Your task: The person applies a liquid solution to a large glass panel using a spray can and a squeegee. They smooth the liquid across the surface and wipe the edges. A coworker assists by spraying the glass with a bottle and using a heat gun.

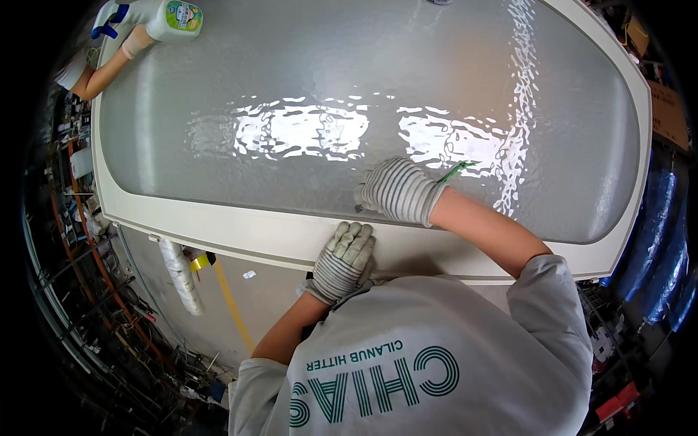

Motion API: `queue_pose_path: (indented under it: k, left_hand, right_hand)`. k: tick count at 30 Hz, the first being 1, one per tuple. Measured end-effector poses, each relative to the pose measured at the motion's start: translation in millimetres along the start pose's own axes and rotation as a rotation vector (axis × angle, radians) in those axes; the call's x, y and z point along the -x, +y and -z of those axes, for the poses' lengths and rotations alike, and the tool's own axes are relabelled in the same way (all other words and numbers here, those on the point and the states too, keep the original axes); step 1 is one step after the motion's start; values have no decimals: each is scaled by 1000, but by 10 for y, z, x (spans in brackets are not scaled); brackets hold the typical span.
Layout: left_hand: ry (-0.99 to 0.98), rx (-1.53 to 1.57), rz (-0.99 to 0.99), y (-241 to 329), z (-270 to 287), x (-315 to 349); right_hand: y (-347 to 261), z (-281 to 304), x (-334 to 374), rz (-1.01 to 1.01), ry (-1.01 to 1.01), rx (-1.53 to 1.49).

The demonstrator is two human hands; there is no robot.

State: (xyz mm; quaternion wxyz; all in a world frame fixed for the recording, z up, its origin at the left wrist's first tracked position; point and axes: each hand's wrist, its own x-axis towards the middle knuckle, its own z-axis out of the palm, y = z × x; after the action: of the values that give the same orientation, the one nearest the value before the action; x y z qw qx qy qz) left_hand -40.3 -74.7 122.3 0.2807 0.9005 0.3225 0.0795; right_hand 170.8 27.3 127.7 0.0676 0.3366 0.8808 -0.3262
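Observation:
My left hand [346, 260], in a striped work glove with greyish fingers, rests on the cream frame [218, 223]. Its fingers lie stretched forward, side by side, with nothing visible in them. Farther right, my right hand [400, 192] wears a similar glove and reaches over the near edge of a glossy, rippled grey panel [305, 73]. The fingers of that hand bend down to the left. Whatever they hold, if anything, is hidden beneath the glove. A thin green strip [456, 171] shows beside the right wrist.
At the far left, another person's gloved hand [136, 42] is beside a white spray bottle [156, 18] with a blue trigger. A white wrapped roll [181, 277] is below the frame's near edge. Blue plastic sheets [658, 247] hang at the right, below a cardboard box [667, 112].

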Motion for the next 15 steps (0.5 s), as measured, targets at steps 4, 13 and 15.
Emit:
queue_pose_path:
  k: [4, 13, 15]
  left_hand:
    - [-40, 27, 11, -10, 47, -55]
    - [-12, 53, -5, 13, 124, -111]
    - [-9, 39, -7, 12, 106, -123]
  right_hand:
    - [-46, -286, -242, 168, 309, 24]
    - [140, -142, 115, 179, 131, 1]
    - [45, -212, -87, 148, 259, -34]
